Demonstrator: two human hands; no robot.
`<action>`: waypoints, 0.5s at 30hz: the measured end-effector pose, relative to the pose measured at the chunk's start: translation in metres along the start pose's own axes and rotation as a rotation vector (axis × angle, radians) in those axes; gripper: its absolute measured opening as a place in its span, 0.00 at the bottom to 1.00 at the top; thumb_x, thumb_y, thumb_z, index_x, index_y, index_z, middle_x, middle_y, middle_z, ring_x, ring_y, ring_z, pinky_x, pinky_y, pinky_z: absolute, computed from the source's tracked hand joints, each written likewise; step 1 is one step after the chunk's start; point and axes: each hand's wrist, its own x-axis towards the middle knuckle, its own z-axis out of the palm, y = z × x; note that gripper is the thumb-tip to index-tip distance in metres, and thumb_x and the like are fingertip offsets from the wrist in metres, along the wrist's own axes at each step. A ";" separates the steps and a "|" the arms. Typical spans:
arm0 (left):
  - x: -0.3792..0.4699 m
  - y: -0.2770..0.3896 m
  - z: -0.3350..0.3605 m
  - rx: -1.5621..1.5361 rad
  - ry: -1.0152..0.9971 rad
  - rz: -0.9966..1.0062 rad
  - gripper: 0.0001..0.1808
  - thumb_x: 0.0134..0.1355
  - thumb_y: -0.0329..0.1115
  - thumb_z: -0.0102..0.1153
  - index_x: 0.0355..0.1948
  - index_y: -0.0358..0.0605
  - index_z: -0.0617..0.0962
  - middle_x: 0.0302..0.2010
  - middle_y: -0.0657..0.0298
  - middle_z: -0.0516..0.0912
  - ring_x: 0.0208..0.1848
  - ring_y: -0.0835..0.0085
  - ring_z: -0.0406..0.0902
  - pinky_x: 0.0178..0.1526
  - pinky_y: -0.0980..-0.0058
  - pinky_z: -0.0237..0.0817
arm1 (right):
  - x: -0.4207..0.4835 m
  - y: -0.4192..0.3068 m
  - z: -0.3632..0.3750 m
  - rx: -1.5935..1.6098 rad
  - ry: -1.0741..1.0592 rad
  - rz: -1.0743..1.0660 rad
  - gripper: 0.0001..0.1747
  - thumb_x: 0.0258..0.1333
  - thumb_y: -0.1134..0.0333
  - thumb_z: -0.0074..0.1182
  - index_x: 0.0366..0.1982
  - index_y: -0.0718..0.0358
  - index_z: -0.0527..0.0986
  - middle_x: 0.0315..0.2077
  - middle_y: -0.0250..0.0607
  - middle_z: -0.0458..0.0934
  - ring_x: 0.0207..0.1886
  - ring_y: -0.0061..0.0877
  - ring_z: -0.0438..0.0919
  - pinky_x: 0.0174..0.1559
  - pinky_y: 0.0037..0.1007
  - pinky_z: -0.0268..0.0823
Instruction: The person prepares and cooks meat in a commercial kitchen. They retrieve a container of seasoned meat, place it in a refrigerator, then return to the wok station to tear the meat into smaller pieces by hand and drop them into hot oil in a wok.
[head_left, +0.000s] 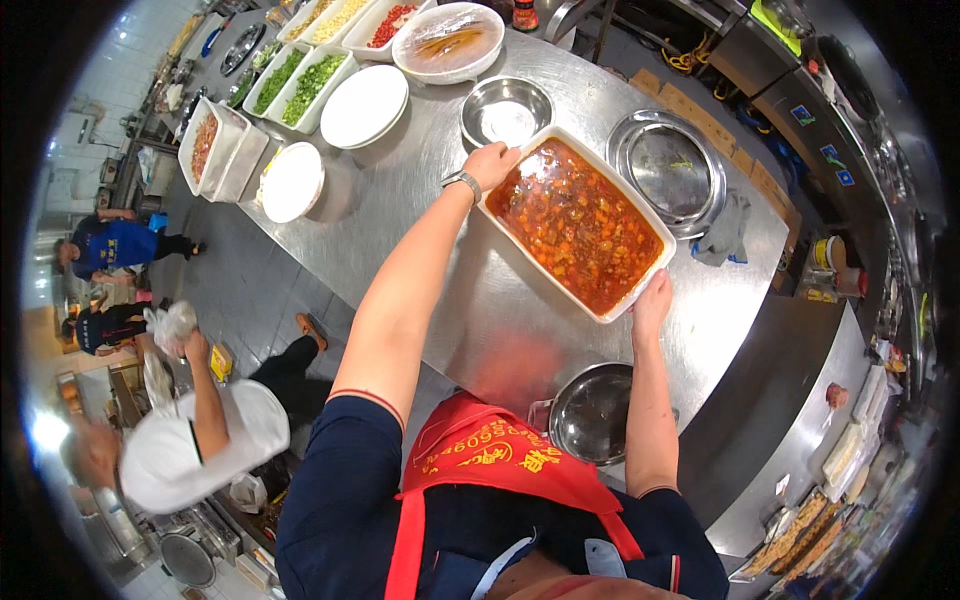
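A white rectangular tub (651, 279) full of chunky red-orange sauce (581, 225) is held at both ends over a stainless steel table (420, 217). My left hand (491, 165), with a watch on its wrist, grips the far left end. At the near right end my right hand (651, 304) clasps the rim; its fingers are partly hidden under the tub. Just beyond my left hand stands a steel bowl (506, 112). Right of the tub lies a round steel tray (667, 172). A steel pan (592, 412) sits close to my apron, partly covered by my right forearm.
Stacked white plates (365, 105), a white bowl (292, 182) and a film-covered bowl (448, 43) stand along the table. Tubs of chopped greens (311, 90) are behind. A grey cloth (724, 229) lies near the right edge. A person in white (202, 442) carries plastic bags at left.
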 end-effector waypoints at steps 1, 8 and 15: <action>0.005 0.000 0.001 -0.021 -0.024 -0.027 0.28 0.64 0.55 0.42 0.37 0.39 0.81 0.42 0.49 0.83 0.47 0.53 0.78 0.51 0.61 0.66 | 0.000 0.000 0.002 0.038 -0.005 -0.020 0.25 0.71 0.55 0.31 0.33 0.68 0.72 0.21 0.40 0.74 0.15 0.21 0.70 0.14 0.24 0.61; 0.000 -0.011 0.013 -0.198 0.020 0.089 0.27 0.66 0.55 0.45 0.40 0.39 0.81 0.35 0.50 0.83 0.38 0.61 0.80 0.44 0.67 0.68 | 0.003 -0.005 0.012 -0.096 0.199 -0.141 0.26 0.70 0.57 0.34 0.36 0.73 0.75 0.31 0.46 0.80 0.34 0.31 0.76 0.41 0.34 0.66; -0.053 -0.033 0.023 -0.265 0.070 -0.063 0.26 0.67 0.52 0.47 0.37 0.38 0.82 0.30 0.51 0.83 0.31 0.65 0.79 0.40 0.69 0.68 | 0.007 -0.012 -0.002 -0.241 0.118 -0.179 0.25 0.69 0.56 0.38 0.37 0.73 0.76 0.31 0.49 0.81 0.34 0.31 0.77 0.40 0.35 0.67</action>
